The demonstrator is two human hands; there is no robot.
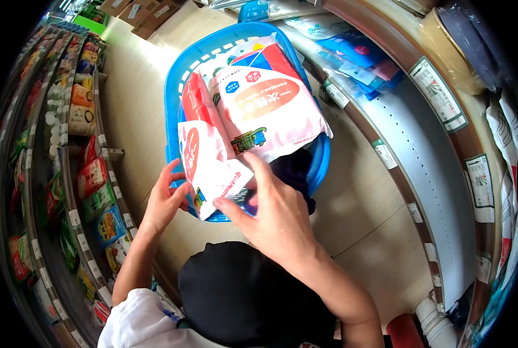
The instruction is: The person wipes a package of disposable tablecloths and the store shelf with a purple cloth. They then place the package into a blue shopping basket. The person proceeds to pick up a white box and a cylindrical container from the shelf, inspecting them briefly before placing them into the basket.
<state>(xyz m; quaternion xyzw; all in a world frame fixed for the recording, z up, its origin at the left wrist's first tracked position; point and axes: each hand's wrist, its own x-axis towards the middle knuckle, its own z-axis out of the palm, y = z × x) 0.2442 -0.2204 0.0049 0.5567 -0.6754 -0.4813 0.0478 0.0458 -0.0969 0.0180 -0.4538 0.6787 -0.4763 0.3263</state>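
A blue plastic basket (172, 117) stands on the floor before me. Two plastic-wrapped packages of disposable goods, white, pink and red, lie in it: a large one (272, 108) on the right and a narrower one (211, 161) tilted along the left side. My left hand (167, 200) is at the near left edge of the narrower package, fingers curved and apart. Over the near end of that package is my right hand (272, 204), thumb and index finger spread; whether it grips the wrapper is unclear. A dark cloth-like item (296, 169) shows under the packages.
Shelves with bagged goods (93, 182) line the left. On the right, a metal shelf (415, 143) with price tags holds blue plastic packages (354, 52) at its far end. Cardboard boxes (148, 15) and a green crate (89, 24) are at the far end. A red object (404, 332) sits low right.
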